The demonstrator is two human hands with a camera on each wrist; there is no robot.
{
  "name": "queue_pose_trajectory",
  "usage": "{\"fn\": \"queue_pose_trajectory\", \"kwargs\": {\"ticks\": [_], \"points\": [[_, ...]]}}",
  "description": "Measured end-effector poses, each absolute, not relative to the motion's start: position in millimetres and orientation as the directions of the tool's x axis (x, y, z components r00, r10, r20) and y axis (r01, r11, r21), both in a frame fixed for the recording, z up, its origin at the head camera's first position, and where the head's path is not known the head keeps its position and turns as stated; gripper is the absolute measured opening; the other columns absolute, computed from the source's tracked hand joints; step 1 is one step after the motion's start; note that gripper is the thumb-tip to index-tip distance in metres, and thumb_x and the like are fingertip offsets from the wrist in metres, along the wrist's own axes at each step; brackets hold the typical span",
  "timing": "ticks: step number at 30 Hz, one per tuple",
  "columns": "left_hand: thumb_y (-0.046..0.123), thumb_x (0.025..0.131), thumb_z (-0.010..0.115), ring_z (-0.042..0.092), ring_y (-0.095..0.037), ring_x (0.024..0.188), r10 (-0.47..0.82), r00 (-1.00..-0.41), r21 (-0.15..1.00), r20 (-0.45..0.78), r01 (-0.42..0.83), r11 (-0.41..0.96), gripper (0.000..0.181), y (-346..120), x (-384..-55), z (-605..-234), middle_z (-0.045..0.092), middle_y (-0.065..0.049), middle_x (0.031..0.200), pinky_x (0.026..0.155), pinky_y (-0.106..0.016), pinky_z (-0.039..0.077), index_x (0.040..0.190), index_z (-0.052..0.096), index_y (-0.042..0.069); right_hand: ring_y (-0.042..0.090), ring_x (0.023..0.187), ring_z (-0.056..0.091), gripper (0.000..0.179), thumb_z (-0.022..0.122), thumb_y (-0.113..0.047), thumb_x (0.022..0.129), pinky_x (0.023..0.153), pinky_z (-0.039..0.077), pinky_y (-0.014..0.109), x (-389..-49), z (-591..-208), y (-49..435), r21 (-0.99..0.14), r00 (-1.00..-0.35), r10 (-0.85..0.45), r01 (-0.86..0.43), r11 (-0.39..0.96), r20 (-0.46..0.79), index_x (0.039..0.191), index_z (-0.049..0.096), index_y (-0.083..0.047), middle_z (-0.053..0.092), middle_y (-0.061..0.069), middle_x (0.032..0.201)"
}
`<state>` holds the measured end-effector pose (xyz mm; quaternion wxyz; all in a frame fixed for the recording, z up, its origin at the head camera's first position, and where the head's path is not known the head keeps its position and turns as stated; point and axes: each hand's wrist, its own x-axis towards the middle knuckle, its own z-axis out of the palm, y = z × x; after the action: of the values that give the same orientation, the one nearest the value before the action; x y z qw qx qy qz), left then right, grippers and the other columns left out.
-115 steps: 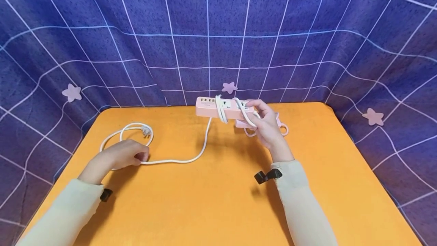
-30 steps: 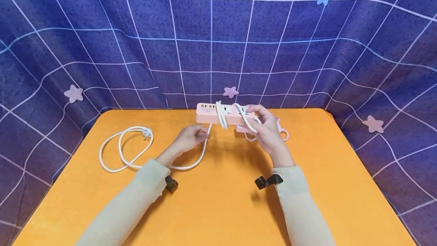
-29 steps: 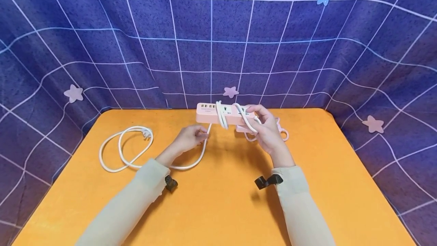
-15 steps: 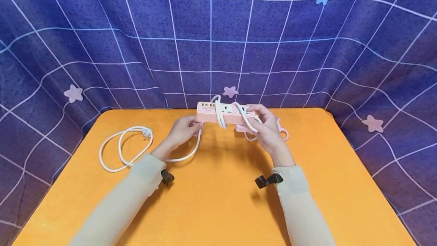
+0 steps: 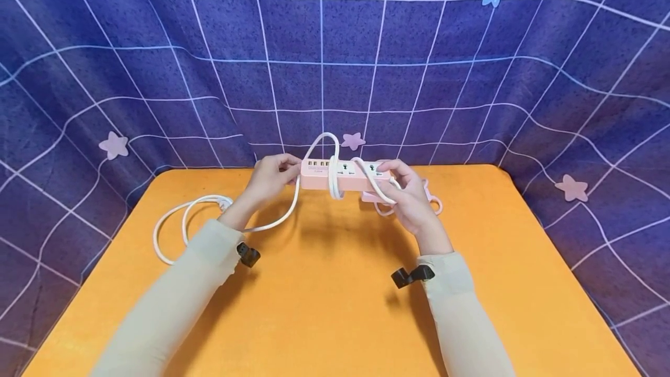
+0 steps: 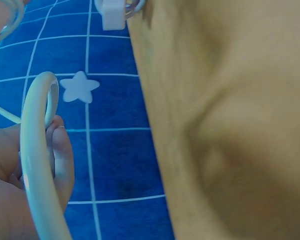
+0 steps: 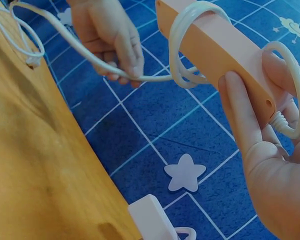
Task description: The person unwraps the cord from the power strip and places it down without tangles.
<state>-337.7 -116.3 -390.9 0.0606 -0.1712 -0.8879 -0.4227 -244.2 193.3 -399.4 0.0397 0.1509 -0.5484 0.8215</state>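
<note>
Head view: the right hand (image 5: 413, 201) grips one end of a pink, oblong power strip (image 5: 349, 182), raised above the worktop (image 5: 335, 295) between both hands. Four dark ports (image 5: 321, 163) sit nearest the left hand (image 5: 269, 179), which pinches the white cord (image 5: 334, 177), apart from the right. Left wrist view: the cord arches before the left fingers (image 6: 65, 160). Right wrist view: the cord encircles the power strip; a ribbed collar (image 7: 279, 121) sits near the right palm.

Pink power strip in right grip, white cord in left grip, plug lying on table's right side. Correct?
Not the plug: it lies on the left side of the table, as the head view shows. The pink power strip in the right grip and the white cord in the left grip both stand.
</note>
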Motion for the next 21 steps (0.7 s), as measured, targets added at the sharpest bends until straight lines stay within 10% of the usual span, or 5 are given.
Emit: {"fn": "queue_pose_trajectory", "kwargs": {"ticks": [21], "points": [[0.033, 0.102, 0.074, 0.068, -0.014, 0.078, 0.247, -0.844, 0.632, 0.476, 0.524, 0.571, 0.022, -116.8, -322.6, -310.1, 0.079, -0.004, 0.092, 0.066, -0.024, 0.045, 0.115, 0.081, 0.016, 0.019, 0.106, 0.063, 0.037, 0.062, 0.012, 0.094, 0.072, 0.061, 0.027, -245.6, -400.2, 194.2, -0.904, -0.963, -0.084, -0.21, -0.372, 0.258, 0.101, 0.071, -0.023, 0.057, 0.001, 0.133]]}}
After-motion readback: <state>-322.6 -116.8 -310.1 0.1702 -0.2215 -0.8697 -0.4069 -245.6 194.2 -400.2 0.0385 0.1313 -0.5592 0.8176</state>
